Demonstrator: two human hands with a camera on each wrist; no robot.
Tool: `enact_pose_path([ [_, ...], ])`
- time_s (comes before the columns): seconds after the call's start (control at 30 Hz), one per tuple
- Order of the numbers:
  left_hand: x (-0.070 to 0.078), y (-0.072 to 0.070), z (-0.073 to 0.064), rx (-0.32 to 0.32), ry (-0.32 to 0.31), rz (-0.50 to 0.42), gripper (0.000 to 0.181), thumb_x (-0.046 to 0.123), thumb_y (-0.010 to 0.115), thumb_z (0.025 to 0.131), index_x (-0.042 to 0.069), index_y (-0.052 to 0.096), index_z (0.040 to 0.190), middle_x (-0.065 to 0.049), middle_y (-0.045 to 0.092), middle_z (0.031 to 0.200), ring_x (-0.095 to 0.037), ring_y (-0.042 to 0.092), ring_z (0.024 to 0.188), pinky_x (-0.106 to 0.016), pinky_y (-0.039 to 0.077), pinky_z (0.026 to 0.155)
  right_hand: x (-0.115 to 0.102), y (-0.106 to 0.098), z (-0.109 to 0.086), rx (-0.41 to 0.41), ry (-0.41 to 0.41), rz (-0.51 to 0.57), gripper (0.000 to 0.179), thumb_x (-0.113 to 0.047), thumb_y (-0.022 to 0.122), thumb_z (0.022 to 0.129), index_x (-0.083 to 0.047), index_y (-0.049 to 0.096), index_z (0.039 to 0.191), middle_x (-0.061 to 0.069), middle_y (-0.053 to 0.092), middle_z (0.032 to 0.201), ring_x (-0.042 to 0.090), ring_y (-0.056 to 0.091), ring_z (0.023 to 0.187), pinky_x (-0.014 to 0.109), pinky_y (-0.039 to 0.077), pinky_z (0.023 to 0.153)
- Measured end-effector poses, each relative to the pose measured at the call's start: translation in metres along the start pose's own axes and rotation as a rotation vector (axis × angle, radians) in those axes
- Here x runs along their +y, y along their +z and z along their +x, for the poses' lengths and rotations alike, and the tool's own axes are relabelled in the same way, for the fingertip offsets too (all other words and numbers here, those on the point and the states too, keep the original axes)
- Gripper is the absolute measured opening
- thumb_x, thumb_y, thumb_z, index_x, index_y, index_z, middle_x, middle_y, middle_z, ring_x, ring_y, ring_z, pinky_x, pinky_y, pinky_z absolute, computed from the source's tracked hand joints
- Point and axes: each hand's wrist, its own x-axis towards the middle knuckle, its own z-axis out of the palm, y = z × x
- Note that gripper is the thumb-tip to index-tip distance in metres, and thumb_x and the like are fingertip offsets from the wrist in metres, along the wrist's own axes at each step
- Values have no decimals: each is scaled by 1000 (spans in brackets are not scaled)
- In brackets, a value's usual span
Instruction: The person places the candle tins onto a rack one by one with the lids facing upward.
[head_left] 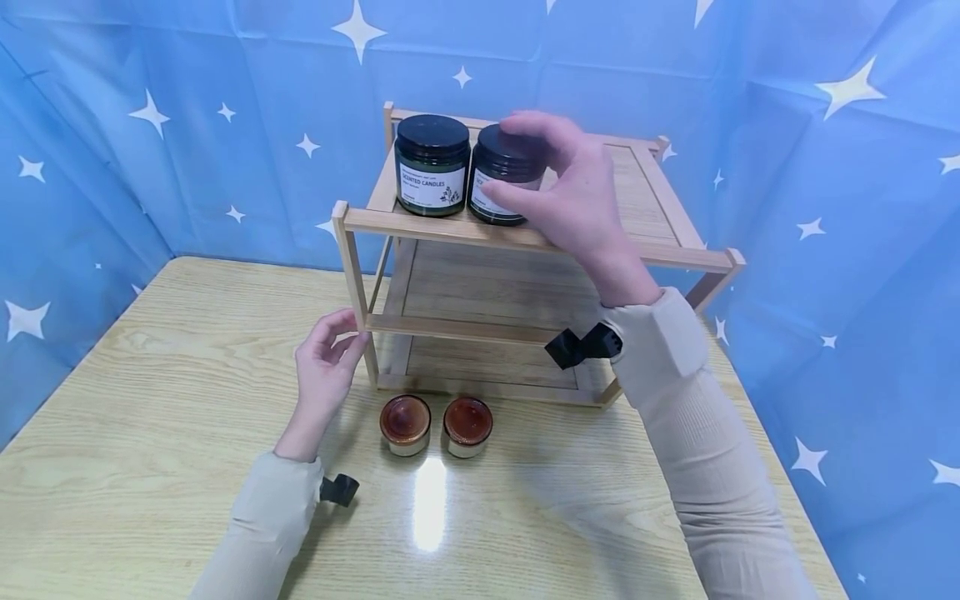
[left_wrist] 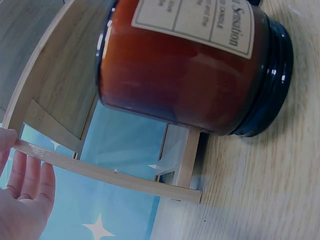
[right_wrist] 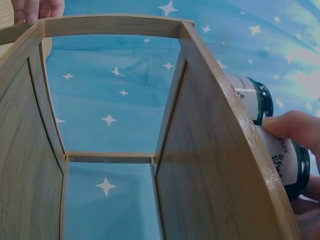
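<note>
Two dark green scented candle jars with black lids stand side by side on the top tier of a wooden rack [head_left: 480, 331]. My right hand [head_left: 581, 196] grips the right candle jar [head_left: 489, 171], its thumb across the label [right_wrist: 280, 157] in the right wrist view. Just left of it stands the other candle jar [head_left: 431, 179]. Low at the rack's left front post [head_left: 349, 262], my left hand [head_left: 324, 367] pinches the wood between thumb and fingers. Two smaller amber candle jars [head_left: 405, 423] [head_left: 468, 423] sit on the table before the rack; one amber jar [left_wrist: 180, 75] looms large in the left wrist view.
The rack's middle tier [head_left: 487, 287] and bottom tier [head_left: 487, 362] lie under the top one. A pale wood-grain table [head_left: 150, 400] carries everything. Blue cloth [head_left: 247, 125] with white stars hangs behind and at both sides.
</note>
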Motion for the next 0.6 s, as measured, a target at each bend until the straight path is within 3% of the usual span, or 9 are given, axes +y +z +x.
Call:
enact_pose_path([
  [0.33, 0, 0, 0, 3, 14, -7, 29, -22, 56, 79, -19, 52, 108, 6, 62, 96, -8, 59, 92, -20, 54, 79, 1, -1, 0, -45, 20, 95, 54, 8, 74, 70, 6, 56, 121, 14, 54, 123, 18, 53, 112, 23, 41, 102],
  [0.6, 0, 1, -1, 7, 5, -14, 29, -22, 56, 79, -16, 55, 107, 6, 62, 96, -9, 59, 92, -20, 54, 79, -4, -9, -11, -4, 106, 30, 70, -1, 78, 72, -1, 46, 134, 6, 47, 136, 10, 43, 126, 15, 32, 106],
])
